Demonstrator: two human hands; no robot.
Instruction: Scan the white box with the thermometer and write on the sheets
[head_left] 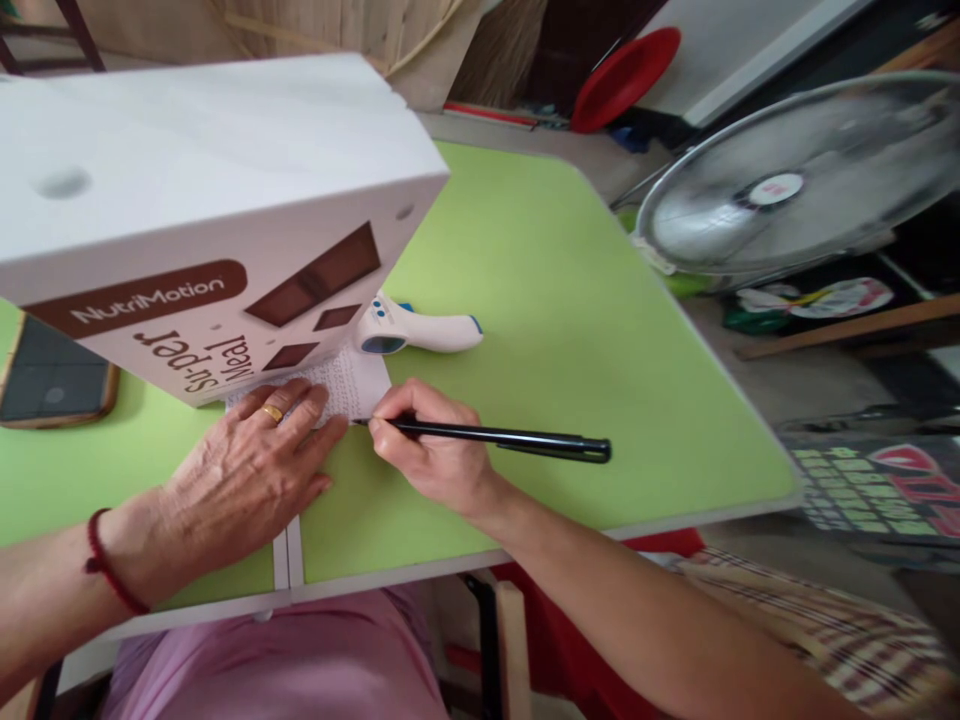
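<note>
Right hand point(439, 445): one pen point(525, 439); left hand point(251, 470) atop perhaps one sheet point(373, 378).

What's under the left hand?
The left hand lies partly over a written-on paper and partly over the green tabletop. Any writing directly beneath the hand is covered and can't be seen.

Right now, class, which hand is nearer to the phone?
Left: the left hand lies right of the phone, on the paper; the right hand, holding the pen, is farther right.
</note>
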